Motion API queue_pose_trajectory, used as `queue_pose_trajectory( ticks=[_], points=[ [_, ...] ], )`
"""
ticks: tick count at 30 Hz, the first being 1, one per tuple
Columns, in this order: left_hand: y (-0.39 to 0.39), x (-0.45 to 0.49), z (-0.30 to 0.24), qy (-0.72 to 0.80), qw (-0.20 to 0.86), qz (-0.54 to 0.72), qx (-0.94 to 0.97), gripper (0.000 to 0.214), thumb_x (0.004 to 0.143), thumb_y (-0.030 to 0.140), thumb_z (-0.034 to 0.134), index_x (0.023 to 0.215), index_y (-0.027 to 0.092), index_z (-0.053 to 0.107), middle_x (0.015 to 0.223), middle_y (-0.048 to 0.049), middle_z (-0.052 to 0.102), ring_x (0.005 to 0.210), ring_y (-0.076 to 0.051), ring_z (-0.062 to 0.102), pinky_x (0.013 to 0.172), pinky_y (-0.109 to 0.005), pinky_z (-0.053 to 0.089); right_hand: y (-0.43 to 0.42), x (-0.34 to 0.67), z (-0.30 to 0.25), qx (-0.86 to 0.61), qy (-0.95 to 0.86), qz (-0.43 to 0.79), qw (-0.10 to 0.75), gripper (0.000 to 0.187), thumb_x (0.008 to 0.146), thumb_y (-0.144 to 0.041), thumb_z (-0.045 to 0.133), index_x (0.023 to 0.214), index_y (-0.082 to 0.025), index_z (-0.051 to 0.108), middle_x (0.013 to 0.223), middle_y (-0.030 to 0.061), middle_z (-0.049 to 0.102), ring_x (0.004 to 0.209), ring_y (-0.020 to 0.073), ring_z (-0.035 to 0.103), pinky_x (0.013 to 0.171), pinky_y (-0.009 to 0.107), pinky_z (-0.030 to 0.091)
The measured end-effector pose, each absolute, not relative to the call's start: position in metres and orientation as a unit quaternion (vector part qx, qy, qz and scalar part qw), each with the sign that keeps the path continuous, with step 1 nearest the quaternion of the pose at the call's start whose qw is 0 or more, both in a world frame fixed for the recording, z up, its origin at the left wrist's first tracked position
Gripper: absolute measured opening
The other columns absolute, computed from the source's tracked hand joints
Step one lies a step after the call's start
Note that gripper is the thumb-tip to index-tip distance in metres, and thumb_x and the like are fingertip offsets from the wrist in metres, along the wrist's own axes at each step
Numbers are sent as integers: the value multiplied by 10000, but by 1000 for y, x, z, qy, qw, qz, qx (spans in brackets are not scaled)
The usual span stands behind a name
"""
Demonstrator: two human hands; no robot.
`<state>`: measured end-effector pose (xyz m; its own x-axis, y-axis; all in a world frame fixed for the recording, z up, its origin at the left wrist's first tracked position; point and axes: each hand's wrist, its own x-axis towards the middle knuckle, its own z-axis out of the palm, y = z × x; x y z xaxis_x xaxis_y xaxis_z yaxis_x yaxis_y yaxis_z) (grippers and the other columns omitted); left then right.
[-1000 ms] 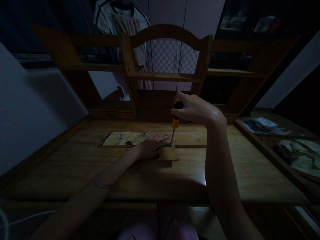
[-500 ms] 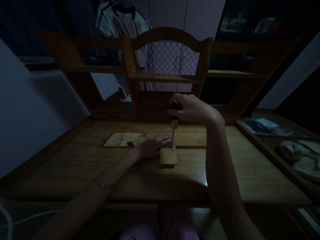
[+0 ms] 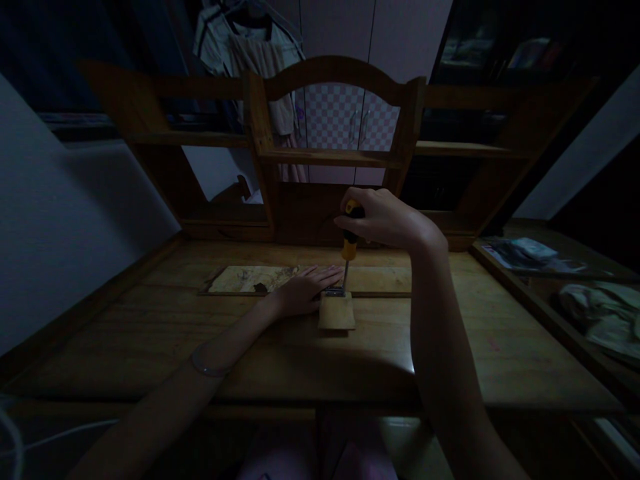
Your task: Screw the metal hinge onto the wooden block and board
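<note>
In the middle of the frame, the right hand (image 3: 387, 215) and its screwdriver (image 3: 349, 251) stand in the way. The left hand (image 3: 306, 292) blocks the spot just left of them. A hand could slide over the desk (image 3: 135, 320) at middle left. Higher up, the wooden shelf (image 3: 333, 157) stops it, except through the gaps.

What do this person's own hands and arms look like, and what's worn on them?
The left hand and right hand are ungloved; no sleeve shows on either side. A thin, slightly shiny bracelet circles the left forearm; none shows on the right.
</note>
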<state>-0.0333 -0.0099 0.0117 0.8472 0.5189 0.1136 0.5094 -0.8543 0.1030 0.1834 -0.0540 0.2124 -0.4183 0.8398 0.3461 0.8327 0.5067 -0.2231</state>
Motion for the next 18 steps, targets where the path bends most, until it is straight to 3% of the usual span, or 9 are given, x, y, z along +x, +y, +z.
queue_pose_trajectory(
  ticks=[6, 13, 18],
  points=[
    [-15, -32, 17, 256, 46, 87, 962, 829, 943, 252, 528, 1663, 274, 119, 1713, -87, 247, 1567, -258, 282, 1280, -508, 228, -56, 182, 213, -496, -841, 17, 216, 499, 920, -673, 540, 895, -188, 649, 848, 87, 702, 756, 210, 621, 647, 308, 397],
    [-13, -34, 10, 261, 20, 96, 960, 857, 917, 208, 525, 1663, 218, 104, 1724, -93, 208, 1577, -244, 255, 1292, -478, 218, -58, 181, 216, -450, -861, 53, 230, 264, 877, -338, 600, 1072, -193, 704, 946, 52, 718, 812, 177, 622, 726, 285, 421],
    [-11, -35, 5, 258, 9, 115, 959, 881, 874, 163, 532, 1657, 182, 129, 1718, -110, 223, 1575, -247, 261, 1290, -451, 233, -57, 180, 215, -433, -865, 37, 249, 274, 910, -409, 619, 999, -166, 709, 906, 56, 708, 812, 178, 612, 727, 287, 412]
  ],
)
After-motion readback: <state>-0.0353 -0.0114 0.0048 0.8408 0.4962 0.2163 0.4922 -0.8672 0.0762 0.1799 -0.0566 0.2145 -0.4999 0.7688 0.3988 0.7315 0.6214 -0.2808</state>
